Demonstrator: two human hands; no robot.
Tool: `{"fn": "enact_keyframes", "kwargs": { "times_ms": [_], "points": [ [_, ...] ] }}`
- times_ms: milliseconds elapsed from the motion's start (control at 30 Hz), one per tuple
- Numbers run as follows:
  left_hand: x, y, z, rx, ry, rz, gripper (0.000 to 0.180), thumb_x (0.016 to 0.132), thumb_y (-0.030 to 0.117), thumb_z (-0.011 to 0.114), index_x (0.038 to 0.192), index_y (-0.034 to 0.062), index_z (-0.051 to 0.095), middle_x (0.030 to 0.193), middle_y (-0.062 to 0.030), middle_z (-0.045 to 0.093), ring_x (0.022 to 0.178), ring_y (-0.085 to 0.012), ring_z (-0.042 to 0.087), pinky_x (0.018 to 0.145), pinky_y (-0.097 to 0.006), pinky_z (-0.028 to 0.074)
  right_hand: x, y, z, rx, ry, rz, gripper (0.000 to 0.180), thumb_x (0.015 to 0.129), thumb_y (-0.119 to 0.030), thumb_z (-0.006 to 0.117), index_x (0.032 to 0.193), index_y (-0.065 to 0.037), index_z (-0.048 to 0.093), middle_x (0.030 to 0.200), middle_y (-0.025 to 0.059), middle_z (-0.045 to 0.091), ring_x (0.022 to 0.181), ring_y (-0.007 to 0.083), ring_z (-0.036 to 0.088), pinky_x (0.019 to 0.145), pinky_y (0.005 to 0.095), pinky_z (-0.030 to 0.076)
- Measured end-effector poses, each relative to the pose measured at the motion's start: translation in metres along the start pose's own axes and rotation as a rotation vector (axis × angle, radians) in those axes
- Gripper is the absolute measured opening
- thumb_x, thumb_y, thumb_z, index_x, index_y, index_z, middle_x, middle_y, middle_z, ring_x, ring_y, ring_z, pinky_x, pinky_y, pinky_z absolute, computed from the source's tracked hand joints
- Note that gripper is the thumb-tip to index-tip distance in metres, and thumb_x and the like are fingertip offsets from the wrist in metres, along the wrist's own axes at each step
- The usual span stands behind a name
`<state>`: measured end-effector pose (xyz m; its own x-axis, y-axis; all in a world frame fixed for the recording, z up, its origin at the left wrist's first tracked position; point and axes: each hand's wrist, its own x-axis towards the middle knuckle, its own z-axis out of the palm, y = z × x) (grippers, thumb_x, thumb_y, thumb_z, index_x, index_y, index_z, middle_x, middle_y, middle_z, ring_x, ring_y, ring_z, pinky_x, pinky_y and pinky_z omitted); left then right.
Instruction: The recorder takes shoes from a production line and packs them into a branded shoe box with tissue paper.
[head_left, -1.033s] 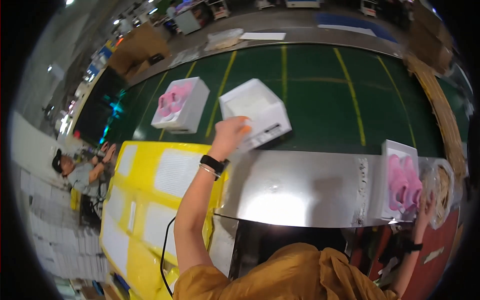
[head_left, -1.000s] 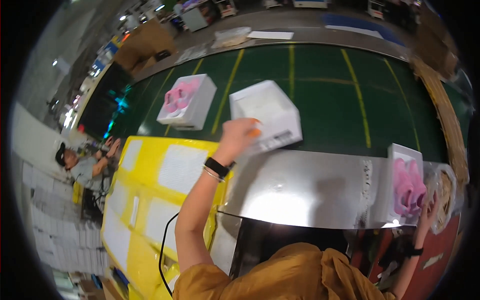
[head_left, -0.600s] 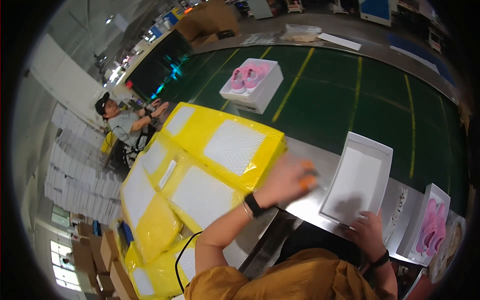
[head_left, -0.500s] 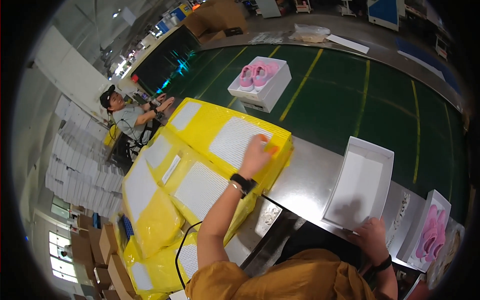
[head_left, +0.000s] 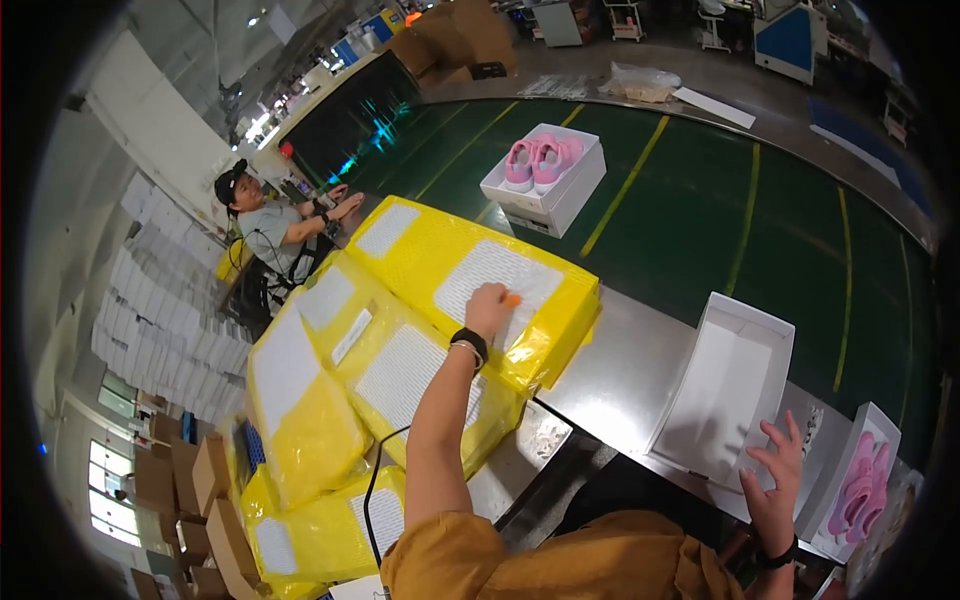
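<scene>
Yellow glossy bundle [head_left: 470,280] | left hand [head_left: 488,308] pinching small orange object [head_left: 511,299] | right hand [head_left: 775,490] splayed, released, beside white box lid [head_left: 725,390]

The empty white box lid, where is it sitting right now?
In the head view the empty white box lid lies on the metal table at the person's right, just above the right hand and right of the yellow packages.

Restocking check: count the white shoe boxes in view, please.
3: one with pink shoes on the green belt, an empty one on the steel table, one with pink shoes at the right edge. More may be hidden.
</scene>
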<state>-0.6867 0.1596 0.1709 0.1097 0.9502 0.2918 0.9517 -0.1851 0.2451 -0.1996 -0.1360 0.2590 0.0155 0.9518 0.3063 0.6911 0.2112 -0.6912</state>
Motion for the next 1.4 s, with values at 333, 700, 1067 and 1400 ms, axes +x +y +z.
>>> {"fn": "enact_keyframes", "kwargs": {
  "times_ms": [333, 700, 1067, 1400],
  "points": [
    [-0.072, 0.270, -0.098, -1.322, -0.826, 0.503, 0.022, 0.096, 0.015, 0.063, 0.112, -0.0001, 0.064, 0.100, -0.0143, 0.070, 0.090, -0.0227, 0.067, 0.082, -0.033, 0.052, 0.015, -0.044, 0.030, 1.338, -0.098, 0.445, 0.062, 0.077, -0.009, 0.074, 0.134, -0.001, 0.050, 0.131, 0.0123, 0.059, 0.124, 0.0270, 0.054, 0.107, 0.0398, 0.040],
    [0.007, 0.019, -0.032, -0.269, -0.054, -0.138, 0.070, 0.095, 0.032, 0.060, 0.147, -0.0069, 0.034, 0.152, -0.0270, 0.038, 0.142, -0.0387, 0.035, 0.118, -0.040, 0.027, -0.038, 0.051, -0.014, 1.123, 0.505, 0.689, 0.057, 0.088, -0.004, 0.068, 0.139, 0.001, 0.043, 0.128, 0.0104, 0.059, 0.117, 0.0216, 0.057, 0.101, 0.0364, 0.046],
    [-0.002, 0.047, -0.010, -0.479, -0.091, -0.251, 0.045, 0.086, 0.035, 0.071, 0.110, -0.0009, 0.058, 0.091, -0.0177, 0.067, 0.082, -0.0345, 0.063, 0.074, -0.042, 0.050, -0.055, 0.142, -0.036, 0.902, 0.494, 0.733, 0.058, 0.090, -0.013, 0.068, 0.140, 0.002, 0.043, 0.135, 0.0134, 0.056, 0.121, 0.0247, 0.056, 0.105, 0.0372, 0.042],
    [0.003, 0.032, -0.007, -0.564, -0.247, -0.281, 0.072, 0.087, 0.042, 0.070, 0.139, -0.0023, 0.046, 0.117, -0.0211, 0.067, 0.102, -0.0302, 0.066, 0.089, -0.034, 0.050, -0.054, 0.142, -0.025, 0.579, 0.674, 0.774, 0.079, 0.095, -0.021, 0.065, 0.155, -0.001, 0.018, 0.160, 0.0181, 0.023, 0.144, 0.0301, 0.029, 0.117, 0.0375, 0.025]
  ]
}}
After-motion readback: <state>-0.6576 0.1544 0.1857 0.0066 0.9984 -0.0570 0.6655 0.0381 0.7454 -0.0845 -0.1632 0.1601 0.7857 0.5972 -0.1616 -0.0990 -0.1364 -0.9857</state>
